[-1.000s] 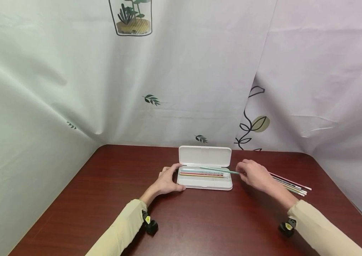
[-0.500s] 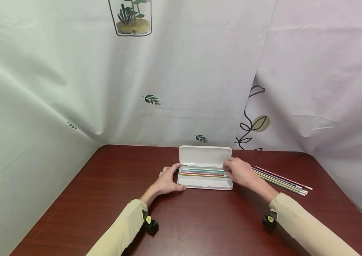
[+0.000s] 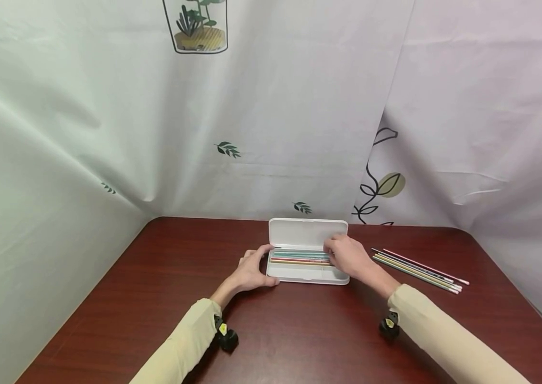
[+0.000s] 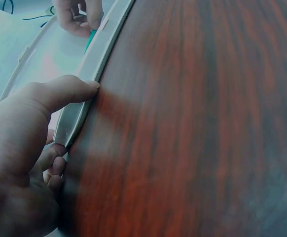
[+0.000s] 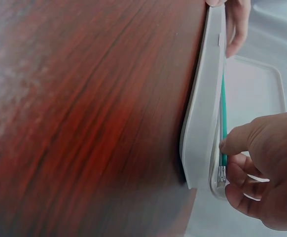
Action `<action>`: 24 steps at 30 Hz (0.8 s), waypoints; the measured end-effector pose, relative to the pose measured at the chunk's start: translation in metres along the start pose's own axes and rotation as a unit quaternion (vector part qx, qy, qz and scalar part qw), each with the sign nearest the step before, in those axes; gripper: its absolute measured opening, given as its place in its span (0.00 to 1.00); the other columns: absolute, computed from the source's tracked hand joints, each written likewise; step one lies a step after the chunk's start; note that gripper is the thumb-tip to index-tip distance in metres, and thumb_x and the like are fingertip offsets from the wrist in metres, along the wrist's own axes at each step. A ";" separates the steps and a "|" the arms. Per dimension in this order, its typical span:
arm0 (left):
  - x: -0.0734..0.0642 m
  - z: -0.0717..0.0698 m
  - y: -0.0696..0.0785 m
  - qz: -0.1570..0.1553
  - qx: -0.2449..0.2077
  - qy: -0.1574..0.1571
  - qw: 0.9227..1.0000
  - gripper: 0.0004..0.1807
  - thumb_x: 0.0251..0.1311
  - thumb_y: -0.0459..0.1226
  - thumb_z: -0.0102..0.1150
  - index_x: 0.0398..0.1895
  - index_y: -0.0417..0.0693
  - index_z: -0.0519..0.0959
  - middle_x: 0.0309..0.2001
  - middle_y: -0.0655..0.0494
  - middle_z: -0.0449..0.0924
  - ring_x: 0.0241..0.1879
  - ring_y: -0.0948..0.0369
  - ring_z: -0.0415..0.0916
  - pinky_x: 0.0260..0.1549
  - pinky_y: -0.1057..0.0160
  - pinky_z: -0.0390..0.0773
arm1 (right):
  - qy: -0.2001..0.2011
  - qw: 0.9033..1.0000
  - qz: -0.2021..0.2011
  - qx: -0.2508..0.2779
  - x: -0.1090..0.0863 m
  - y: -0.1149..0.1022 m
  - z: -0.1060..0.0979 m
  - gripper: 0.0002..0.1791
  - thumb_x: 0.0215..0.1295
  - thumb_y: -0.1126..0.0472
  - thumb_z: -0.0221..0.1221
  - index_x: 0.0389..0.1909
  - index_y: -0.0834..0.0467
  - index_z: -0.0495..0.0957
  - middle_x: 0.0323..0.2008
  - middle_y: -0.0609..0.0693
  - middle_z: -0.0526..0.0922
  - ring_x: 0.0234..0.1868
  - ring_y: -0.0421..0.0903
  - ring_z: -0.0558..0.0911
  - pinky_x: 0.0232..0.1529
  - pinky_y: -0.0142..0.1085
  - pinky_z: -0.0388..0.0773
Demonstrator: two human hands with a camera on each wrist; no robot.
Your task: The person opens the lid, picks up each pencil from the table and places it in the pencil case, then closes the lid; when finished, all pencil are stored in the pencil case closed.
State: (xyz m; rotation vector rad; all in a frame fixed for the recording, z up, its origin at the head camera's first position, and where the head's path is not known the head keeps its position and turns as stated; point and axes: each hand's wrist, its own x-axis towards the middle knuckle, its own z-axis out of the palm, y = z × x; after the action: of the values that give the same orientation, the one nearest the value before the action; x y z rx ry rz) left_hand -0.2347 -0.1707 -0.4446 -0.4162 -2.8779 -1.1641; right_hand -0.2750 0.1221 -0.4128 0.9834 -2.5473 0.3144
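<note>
Head view bright, shadows soft; wrist views dimmer, hazy (bluish cast), pale glare on tabletop [image 4: 183, 123].

The left arm [image 3: 181, 336] and the right arm [image 3: 448, 341] reach forward and inward.
The left hand [image 3: 250, 272] is curved, its thumb [image 4: 74, 91] apart from the index finger [image 3: 265, 249]; the right hand [image 3: 349, 256] makes a pinch, with bent fingers [image 5: 239, 197].

The raised lid [image 3: 301, 233] blocks the case [image 3: 299, 279] from behind, leaving passage from the front.

the head view faces forward and down; both wrists' (close, low) share the case [image 5: 201, 113].
</note>
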 end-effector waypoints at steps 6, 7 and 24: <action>0.000 0.000 0.001 -0.002 -0.002 0.003 1.000 0.50 0.40 0.44 0.79 0.71 0.53 0.67 0.60 0.42 0.69 0.61 0.43 0.60 0.55 0.41 0.64 | 0.001 1.000 0.004 0.000 0.003 -0.003 0.002 0.09 0.52 0.74 0.65 0.26 0.56 0.81 0.29 0.50 0.78 0.34 0.51 0.78 0.30 0.44 0.77; 0.000 0.000 0.001 0.000 -0.002 0.003 1.000 0.50 0.40 0.44 0.79 0.71 0.52 0.67 0.60 0.42 0.69 0.61 0.43 0.60 0.55 0.40 0.64 | 0.001 1.000 0.005 0.000 0.004 -0.003 0.003 0.09 0.52 0.74 0.65 0.27 0.56 0.81 0.30 0.50 0.79 0.35 0.52 0.79 0.31 0.45 0.78; 0.000 0.001 0.000 0.002 0.000 0.005 1.000 0.50 0.40 0.45 0.79 0.71 0.52 0.66 0.60 0.42 0.70 0.61 0.44 0.60 0.54 0.41 0.65 | 0.062 0.994 0.083 0.041 -0.046 0.044 -0.038 0.06 0.55 0.71 0.66 0.33 0.60 0.83 0.32 0.51 0.80 0.30 0.49 0.78 0.32 0.48 0.77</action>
State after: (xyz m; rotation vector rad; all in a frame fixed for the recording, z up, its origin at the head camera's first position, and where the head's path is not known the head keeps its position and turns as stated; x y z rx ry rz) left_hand -0.2344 -0.1704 -0.4454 -0.4149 -2.8672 -1.1624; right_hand -0.2631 0.1941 -0.4019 0.7559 -2.5238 0.5134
